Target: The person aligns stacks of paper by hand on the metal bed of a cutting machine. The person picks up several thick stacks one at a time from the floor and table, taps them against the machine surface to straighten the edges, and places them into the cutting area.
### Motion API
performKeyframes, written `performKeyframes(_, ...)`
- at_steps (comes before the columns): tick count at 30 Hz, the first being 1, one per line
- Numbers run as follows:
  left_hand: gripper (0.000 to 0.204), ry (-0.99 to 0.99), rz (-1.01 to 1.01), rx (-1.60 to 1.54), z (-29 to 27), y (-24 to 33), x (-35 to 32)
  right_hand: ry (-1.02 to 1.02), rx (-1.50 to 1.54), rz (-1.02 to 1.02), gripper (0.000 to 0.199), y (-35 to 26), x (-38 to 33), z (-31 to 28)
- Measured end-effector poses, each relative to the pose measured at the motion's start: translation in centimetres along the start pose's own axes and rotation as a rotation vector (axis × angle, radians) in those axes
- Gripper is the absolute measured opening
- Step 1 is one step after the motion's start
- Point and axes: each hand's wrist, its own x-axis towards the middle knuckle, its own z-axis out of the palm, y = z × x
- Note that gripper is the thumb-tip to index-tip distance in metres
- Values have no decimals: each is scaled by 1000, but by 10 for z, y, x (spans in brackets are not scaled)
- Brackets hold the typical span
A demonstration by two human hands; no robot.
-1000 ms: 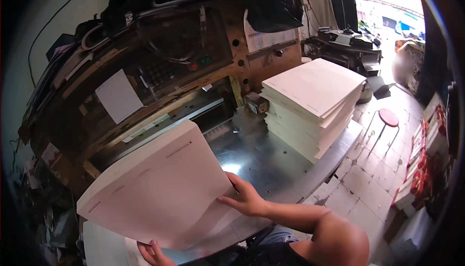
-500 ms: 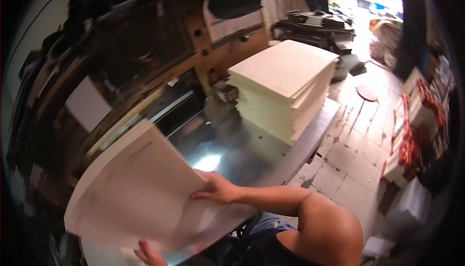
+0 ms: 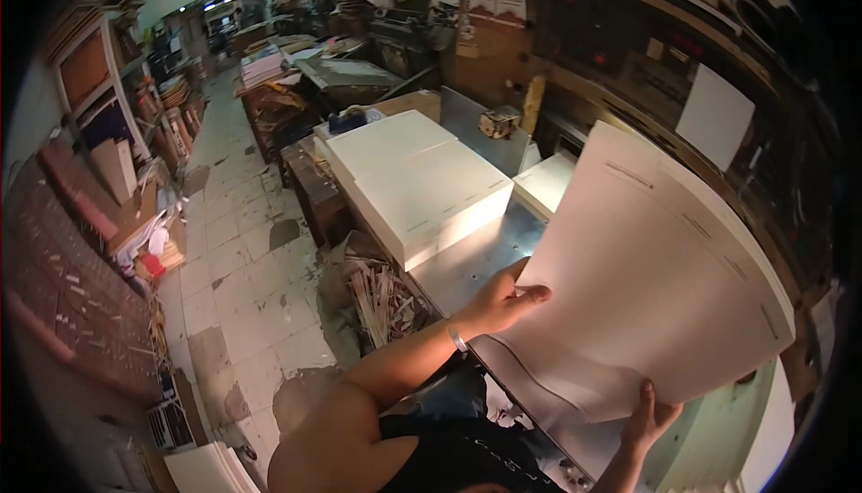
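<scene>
A thick bundle of large white paper sheets (image 3: 642, 268) hangs curved and tilted between my hands, with small printed marks along its edge. My left hand (image 3: 503, 303) grips the bundle's left edge, thumb over the top sheet. At the near edge my right hand (image 3: 654, 417) also holds it, thumb on top and the fingers hidden underneath. To the left of the bundle, a tall stack of white paper (image 3: 422, 170) rests on the metal table (image 3: 462, 259). A lower pile of paper (image 3: 545, 182) lies just behind the bundle.
A dark machine (image 3: 593, 53) rises behind the table, with a white sheet (image 3: 716, 118) on its front. A sack of paper offcuts (image 3: 373, 300) stands on the tiled floor (image 3: 242, 286) beside the table. Shelving (image 3: 94, 80) and a reddish-brown panel (image 3: 76, 268) line the left side.
My view has swung left, away from the bright doorway and toward another paper stack and a long aisle. The paper bundle stays held in both hands and now appears at the right.
</scene>
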Motion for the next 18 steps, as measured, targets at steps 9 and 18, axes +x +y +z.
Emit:
performKeyframes(9, 57, -43, -95, -15, -6, 4, -3, -32, -28, -19, 25, -13, -4, 14)
performKeyframes(18, 55, -29, -114, -30, -4, 3, 0, -21, -23, -10, 28, -2, -1, 8)
